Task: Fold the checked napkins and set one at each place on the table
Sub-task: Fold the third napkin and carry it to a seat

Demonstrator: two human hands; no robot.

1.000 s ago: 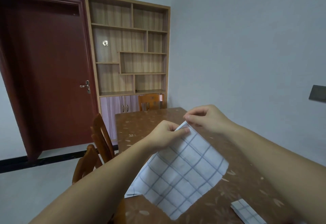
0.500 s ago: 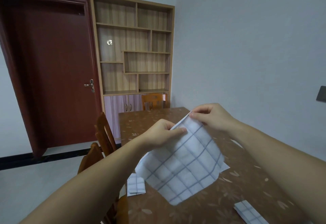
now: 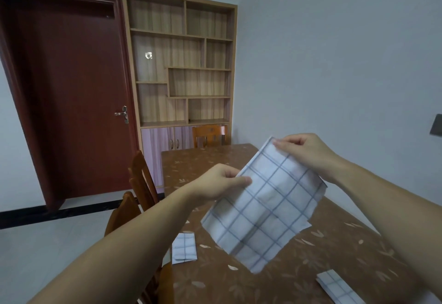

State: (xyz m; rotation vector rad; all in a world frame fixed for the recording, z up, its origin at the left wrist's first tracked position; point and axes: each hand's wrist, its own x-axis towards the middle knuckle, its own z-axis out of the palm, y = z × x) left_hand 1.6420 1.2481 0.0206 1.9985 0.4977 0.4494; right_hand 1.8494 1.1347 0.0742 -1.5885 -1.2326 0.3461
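Head cam: your left hand [image 3: 221, 181] & right hand [image 3: 303, 150] each pinch the top of one open checked napkin [image 3: 265, 208], up over the table [image 3: 203, 160]. 2 done: left folded napkin [image 3: 184, 247] & right folded napkin [image 3: 339, 287] lie flat. Far end has none yet.

White napkin [image 3: 265, 208], grey-blue checks.
Same check on a folded napkin [image 3: 184, 248]; brown table [image 3: 323, 263], pale leaf print; dark red door [image 3: 71, 100]; light wood shelving [image 3: 203, 81], lilac cupboard doors [image 3: 157, 141].

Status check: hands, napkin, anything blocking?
Both pinch top edge: left hand, right hand. The checked napkin hangs open above the table. One folded napkin laid left, second folded napkin near right. Nothing blocking.
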